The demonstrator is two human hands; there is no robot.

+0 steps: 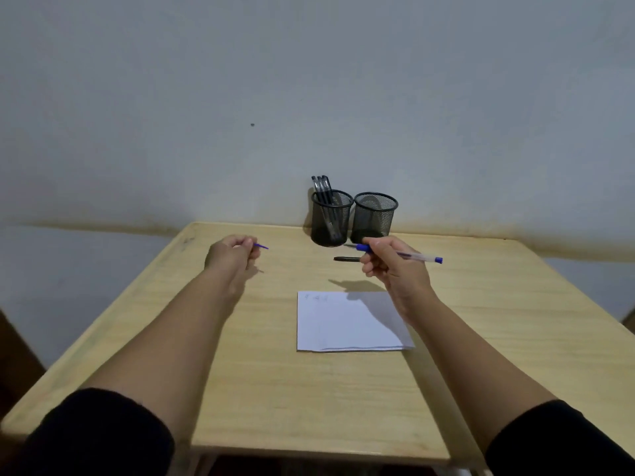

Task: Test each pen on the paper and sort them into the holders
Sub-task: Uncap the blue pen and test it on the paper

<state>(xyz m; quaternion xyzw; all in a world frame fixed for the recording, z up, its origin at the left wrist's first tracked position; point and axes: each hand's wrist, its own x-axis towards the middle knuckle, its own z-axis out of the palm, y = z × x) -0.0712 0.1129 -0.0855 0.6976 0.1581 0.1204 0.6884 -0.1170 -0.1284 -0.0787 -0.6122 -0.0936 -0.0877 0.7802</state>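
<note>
My right hand (388, 266) grips a blue pen (417, 256) held level above the table, its tip pointing left toward the holders. My left hand (233, 252) is closed around a small blue cap (262, 246), whose clip sticks out to the right. A white paper (347, 321) with faint scribbles at its top left lies below the right hand. Two black mesh holders stand at the back: the left holder (331, 219) has several black pens in it, the right holder (374, 216) looks empty. A black pen (347, 259) lies on the table in front of the holders.
The wooden table (275, 372) ends at a grey wall behind the holders. Its front edge runs near the bottom of the view, and both forearms in black sleeves reach over it.
</note>
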